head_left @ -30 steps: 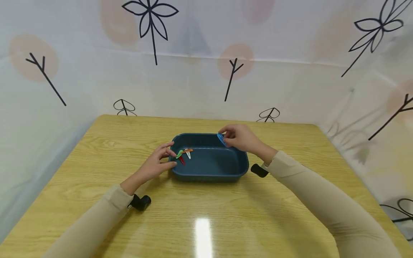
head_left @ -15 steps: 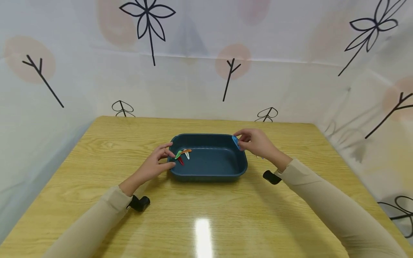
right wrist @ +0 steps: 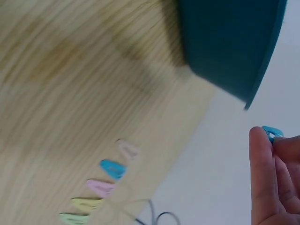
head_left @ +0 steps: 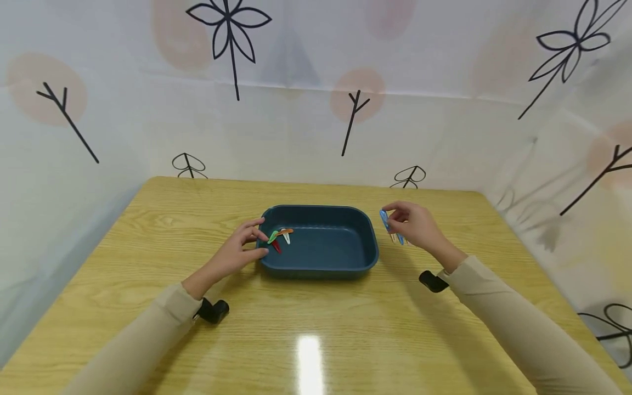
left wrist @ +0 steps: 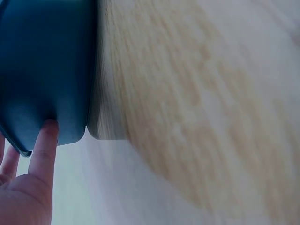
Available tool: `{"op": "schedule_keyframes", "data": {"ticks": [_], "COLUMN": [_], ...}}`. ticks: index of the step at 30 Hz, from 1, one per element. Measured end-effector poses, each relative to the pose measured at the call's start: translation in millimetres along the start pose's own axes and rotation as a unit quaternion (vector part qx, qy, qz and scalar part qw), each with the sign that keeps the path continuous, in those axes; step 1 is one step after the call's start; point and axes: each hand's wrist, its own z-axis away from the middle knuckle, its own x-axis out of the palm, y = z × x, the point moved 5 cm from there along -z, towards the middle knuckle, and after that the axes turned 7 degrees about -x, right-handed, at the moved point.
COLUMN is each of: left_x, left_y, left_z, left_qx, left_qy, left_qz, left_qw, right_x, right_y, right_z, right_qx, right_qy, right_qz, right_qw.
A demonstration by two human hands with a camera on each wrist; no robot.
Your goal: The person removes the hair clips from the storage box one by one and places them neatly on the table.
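Note:
A dark blue tray [head_left: 321, 269] sits mid-table, and several small hair clips [head_left: 280, 237] in green, orange, red and white lie at its left end. My left hand [head_left: 259, 242] holds the tray's left rim; in the left wrist view a finger [left wrist: 44, 140] presses the tray's outer wall [left wrist: 42, 70]. Just past the tray's right side, my right hand [head_left: 390, 217] is raised above the table and pinches a blue hair clip [head_left: 384, 219] between thumb and fingers. The right wrist view shows that blue clip [right wrist: 272, 132] at the fingertips.
A row of several clips [right wrist: 110, 169] in pink, blue, yellow and green lies on the wooden table [head_left: 316, 329] under my right hand, right of the tray [right wrist: 225, 42]. A patterned white cloth wall [head_left: 316, 109] rings the table's back and sides.
My right hand has carried the blue clip rightward from over the tray's back right part to beyond its right rim. The left hand has stayed on the tray.

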Motion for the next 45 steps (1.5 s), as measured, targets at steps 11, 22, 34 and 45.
{"op": "schedule_keyframes", "data": {"ticks": [11,22,34,45], "left_x": [1.0,0.6,0.0,0.8], "left_y": [-8.0,-10.3,-6.7,-9.9], "left_z": [-2.3,-3.3,-2.8,-4.4], "left_qx": [0.003,-0.006,-0.011,-0.006], "left_qy": [0.002,0.004,0.007,0.005], "left_qz": [0.002,0.001,0.003,0.001], "left_qw": [1.0,1.0,0.9999,1.0], "right_x": [-13,-23,-29,-31], "right_y": [37,63,97,130], "right_z": [19,33,48,53], "right_qx": [0.053,0.061,0.115,0.173], "right_qy": [0.036,0.054,0.039,-0.012], "right_qz": [-0.044,-0.081,-0.121,-0.152], "right_qw": [0.997,0.993,0.985,0.973]}}
